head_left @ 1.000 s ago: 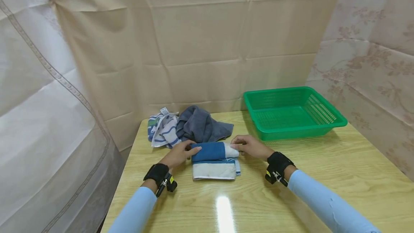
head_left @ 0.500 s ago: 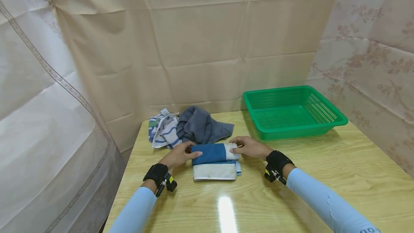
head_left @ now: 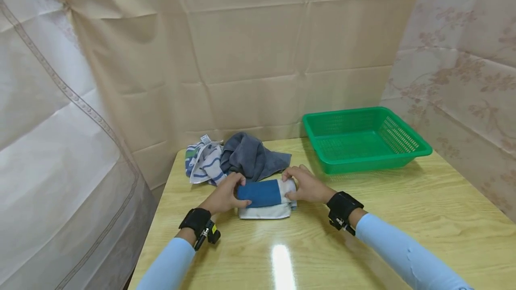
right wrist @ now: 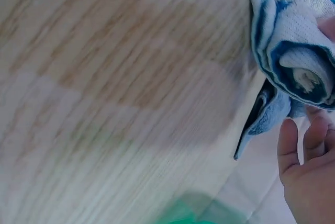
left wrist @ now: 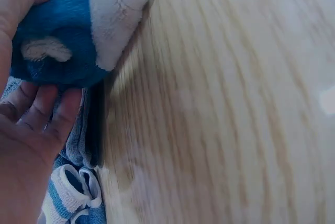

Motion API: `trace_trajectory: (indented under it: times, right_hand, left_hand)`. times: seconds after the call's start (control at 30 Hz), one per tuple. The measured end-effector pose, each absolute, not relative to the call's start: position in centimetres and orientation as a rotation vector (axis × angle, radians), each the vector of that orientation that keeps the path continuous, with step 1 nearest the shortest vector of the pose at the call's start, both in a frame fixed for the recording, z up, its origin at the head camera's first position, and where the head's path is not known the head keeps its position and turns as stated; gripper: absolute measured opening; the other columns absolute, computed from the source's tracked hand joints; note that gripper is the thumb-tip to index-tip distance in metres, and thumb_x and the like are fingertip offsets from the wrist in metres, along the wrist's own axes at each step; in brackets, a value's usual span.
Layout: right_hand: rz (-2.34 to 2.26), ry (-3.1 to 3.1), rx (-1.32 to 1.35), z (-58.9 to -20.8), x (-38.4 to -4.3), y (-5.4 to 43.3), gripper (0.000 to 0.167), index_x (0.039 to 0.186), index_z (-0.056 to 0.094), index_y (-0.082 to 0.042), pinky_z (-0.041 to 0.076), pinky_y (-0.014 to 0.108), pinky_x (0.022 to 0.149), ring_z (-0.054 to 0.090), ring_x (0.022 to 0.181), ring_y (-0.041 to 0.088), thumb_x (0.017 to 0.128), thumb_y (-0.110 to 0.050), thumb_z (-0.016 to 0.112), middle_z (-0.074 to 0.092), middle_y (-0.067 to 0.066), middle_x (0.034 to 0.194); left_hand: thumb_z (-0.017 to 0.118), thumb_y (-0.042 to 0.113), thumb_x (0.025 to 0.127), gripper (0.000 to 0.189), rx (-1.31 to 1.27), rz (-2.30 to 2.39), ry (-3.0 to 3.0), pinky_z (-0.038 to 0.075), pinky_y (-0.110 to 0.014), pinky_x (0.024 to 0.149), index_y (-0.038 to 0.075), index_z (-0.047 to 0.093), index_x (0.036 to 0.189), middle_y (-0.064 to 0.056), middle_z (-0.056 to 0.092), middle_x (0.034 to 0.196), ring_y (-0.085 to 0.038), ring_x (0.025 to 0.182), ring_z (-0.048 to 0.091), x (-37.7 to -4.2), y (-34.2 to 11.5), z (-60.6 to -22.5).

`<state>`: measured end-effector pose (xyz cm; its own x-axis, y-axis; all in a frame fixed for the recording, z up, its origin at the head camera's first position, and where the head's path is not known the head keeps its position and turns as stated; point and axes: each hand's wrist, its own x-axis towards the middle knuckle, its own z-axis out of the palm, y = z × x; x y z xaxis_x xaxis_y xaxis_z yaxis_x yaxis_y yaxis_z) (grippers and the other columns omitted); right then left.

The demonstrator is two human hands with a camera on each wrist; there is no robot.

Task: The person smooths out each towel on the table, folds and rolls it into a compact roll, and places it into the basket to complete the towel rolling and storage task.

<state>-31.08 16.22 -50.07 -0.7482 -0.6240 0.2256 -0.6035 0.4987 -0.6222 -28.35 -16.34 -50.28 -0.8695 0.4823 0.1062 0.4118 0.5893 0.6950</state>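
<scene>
A blue and white towel (head_left: 260,194) lies partly rolled on the table, with a short flat white flap at its near side. My left hand (head_left: 226,194) grips the roll's left end, thumb on the near side and fingers behind. At the right end, my right hand (head_left: 306,185) holds the white part of the roll the same way. The left wrist view shows the towel's blue end (left wrist: 57,30) between thumb and fingers. In the right wrist view the spiral layers of the rolled end (right wrist: 301,67) face the camera, fingers (right wrist: 315,139) close beneath.
Behind the roll lies a crumpled grey towel (head_left: 251,158), and left of it a striped white, blue and green towel (head_left: 206,162). A green plastic basket (head_left: 379,163) stands at the back right of the wooden table (head_left: 395,209). Curtains hang behind and on both sides.
Both hands have rolled the towel toward the person; the roll looks thicker and the flat white flap shorter. The hands now wrap further round the ends. The other towels and the basket stay put.
</scene>
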Motion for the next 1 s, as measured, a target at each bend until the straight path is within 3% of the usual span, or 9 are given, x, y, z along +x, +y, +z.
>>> trace_trajectory:
  times: [0.13,0.2,0.4,0.63,0.87,1.0]
  right_hand:
    - [-1.037,2.718,-1.202,-49.8,-31.0,15.9,0.038,0.098,0.058,-0.022,0.031,0.041,0.083,0.043,0.092,0.020,0.077,-0.012,0.088,0.056,-0.007,0.096]
    - [-1.023,2.705,-1.199,-49.8,-31.1,15.8,0.037,0.098,0.058,-0.023,0.030,0.041,0.084,0.044,0.092,0.019,0.079,-0.013,0.088,0.055,-0.008,0.097]
    - [-1.179,2.561,-1.103,-50.3,-31.7,16.0,0.034,0.104,0.058,-0.018,0.043,0.032,0.074,0.048,0.089,0.020,0.084,-0.010,0.085,0.056,0.001,0.104]
    - [-1.291,2.393,-0.999,-50.6,-31.9,16.5,0.032,0.111,0.055,-0.016,0.042,0.029,0.064,0.050,0.077,0.019,0.091,-0.010,0.079,0.056,0.005,0.102]
    - [-1.480,2.224,-0.948,-51.0,-32.1,17.3,0.027,0.123,0.060,-0.010,0.046,0.033,0.077,0.052,0.085,0.019,0.099,-0.015,0.072,0.059,0.008,0.108]
    - [-1.485,2.175,-0.794,-50.7,-31.9,17.5,0.039,0.134,0.055,-0.009,0.046,0.039,0.083,0.055,0.093,0.023,0.101,-0.023,0.069,0.060,0.010,0.113]
  left_hand:
    - [0.088,0.035,0.083,0.052,0.741,1.197,2.622,0.038,-0.037,0.076,0.016,0.045,0.105,-0.006,0.040,0.106,-0.022,0.092,0.043,-28.4,-16.8,-50.6]
    - [0.084,0.038,0.088,0.047,0.688,1.243,2.573,0.038,-0.038,0.077,0.018,0.047,0.110,-0.006,0.043,0.107,-0.022,0.092,0.044,-28.4,-17.2,-50.9]
    - [0.063,0.049,0.101,0.035,0.559,1.383,2.460,0.042,-0.039,0.080,0.021,0.053,0.121,-0.004,0.057,0.104,-0.023,0.093,0.053,-28.8,-18.1,-51.5]
    - [0.069,0.043,0.099,0.034,0.538,1.412,2.395,0.038,-0.036,0.073,0.019,0.052,0.118,-0.004,0.052,0.092,-0.022,0.081,0.048,-29.5,-18.0,-51.0]
    - [0.070,0.037,0.100,0.039,0.458,1.421,2.419,0.037,-0.036,0.072,0.013,0.047,0.121,-0.006,0.050,0.101,-0.022,0.088,0.047,-29.1,-17.5,-50.6]
    - [0.071,0.040,0.098,0.045,0.391,1.385,2.450,0.043,-0.038,0.080,0.014,0.051,0.128,-0.007,0.055,0.114,-0.023,0.099,0.051,-29.0,-17.5,-50.6]
